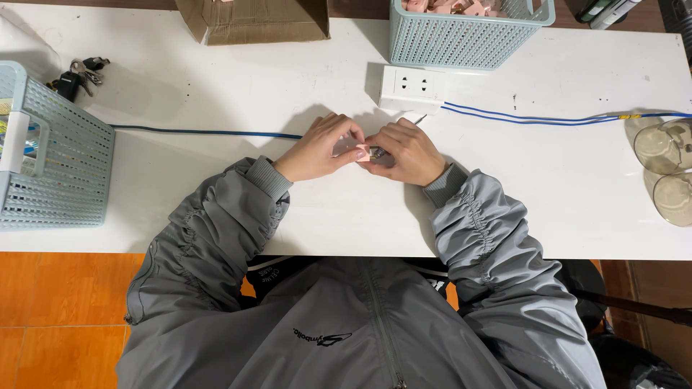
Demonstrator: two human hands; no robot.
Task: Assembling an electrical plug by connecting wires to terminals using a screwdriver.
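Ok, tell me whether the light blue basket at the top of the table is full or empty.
Not empty: the light blue basket holds pink pieces showing above its rim. How full cannot be told; its top is cut off.

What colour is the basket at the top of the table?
Light blue; the basket shows best in the head view.

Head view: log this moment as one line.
left hand: pinching small part | right hand: pinching same part | place: white table, near socket box | baskets: untouched

A brown cardboard box [252,20], open and taped, stands at the table's [216,94] far edge, left of a light blue basket [465,36].
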